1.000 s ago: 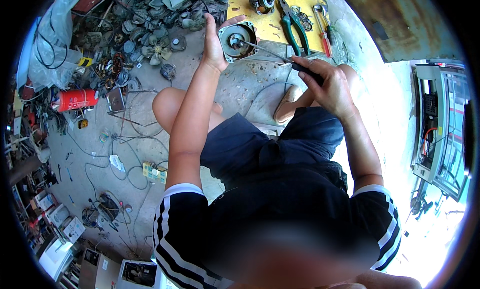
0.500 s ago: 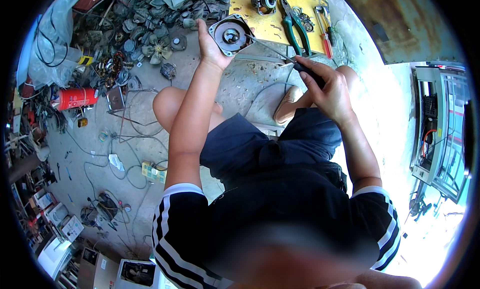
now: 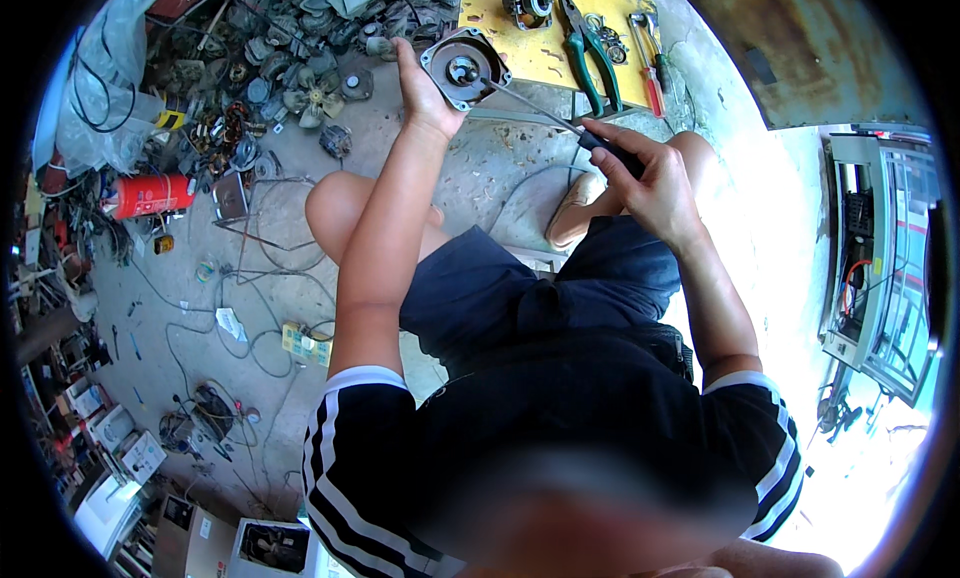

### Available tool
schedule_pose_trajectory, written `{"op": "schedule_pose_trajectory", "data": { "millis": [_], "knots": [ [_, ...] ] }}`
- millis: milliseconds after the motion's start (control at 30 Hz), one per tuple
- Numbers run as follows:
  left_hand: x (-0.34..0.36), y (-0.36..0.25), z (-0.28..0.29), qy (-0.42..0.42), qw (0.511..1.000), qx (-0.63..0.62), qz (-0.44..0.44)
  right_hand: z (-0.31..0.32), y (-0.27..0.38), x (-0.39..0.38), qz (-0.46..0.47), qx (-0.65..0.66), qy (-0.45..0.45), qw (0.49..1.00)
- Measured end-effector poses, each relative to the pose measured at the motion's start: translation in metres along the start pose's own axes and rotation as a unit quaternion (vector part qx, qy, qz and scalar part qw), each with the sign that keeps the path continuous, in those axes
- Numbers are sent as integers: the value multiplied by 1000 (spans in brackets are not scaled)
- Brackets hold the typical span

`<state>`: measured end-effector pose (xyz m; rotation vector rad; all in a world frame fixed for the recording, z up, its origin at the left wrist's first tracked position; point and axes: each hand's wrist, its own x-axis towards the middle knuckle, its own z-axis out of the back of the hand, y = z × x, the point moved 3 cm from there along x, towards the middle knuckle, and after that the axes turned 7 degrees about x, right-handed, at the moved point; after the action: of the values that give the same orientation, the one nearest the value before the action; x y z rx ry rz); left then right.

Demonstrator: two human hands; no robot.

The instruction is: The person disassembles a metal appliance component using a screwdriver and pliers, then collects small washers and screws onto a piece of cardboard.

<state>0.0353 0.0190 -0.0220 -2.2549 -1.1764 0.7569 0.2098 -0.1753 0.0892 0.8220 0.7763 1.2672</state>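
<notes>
A squarish metal motor end cover (image 3: pixel 466 69), hollow side up with a round seat at its centre, rests in my left hand (image 3: pixel 428 98). The fingers of that hand wrap around and under it, mostly hidden. My right hand (image 3: pixel 655 183) is closed around the black handle of a long thin screwdriver (image 3: pixel 545 115). The shaft runs to the upper left, and its tip reaches inside the cover, close to the central seat. A motor core with copper windings (image 3: pixel 527 3) sits on the yellow board (image 3: pixel 553 63) just beyond.
Green-handled pliers (image 3: pixel 590 56), a red-handled screwdriver (image 3: pixel 652 83) and small metal parts (image 3: pixel 608 40) lie on the board. A heap of motor parts (image 3: pixel 300 58) covers the floor at far left, near a red cylinder (image 3: pixel 150 196). Cables (image 3: pixel 255 278) trail across the floor.
The screwdriver tip has moved from the cover's right rim inward toward its centre. My right hand has shifted slightly down and left; the cover has tilted slightly.
</notes>
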Motion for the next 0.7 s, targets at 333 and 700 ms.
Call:
{"op": "schedule_pose_trajectory", "data": {
  "millis": [333,700],
  "knots": [
    [3,4,2,16,997,63,-31,-4,-5,1,-20,19,1,1000],
    [-11,16,-14,33,993,98,58,-3,-19,7,-81,157,-2,984]
  ]
}}
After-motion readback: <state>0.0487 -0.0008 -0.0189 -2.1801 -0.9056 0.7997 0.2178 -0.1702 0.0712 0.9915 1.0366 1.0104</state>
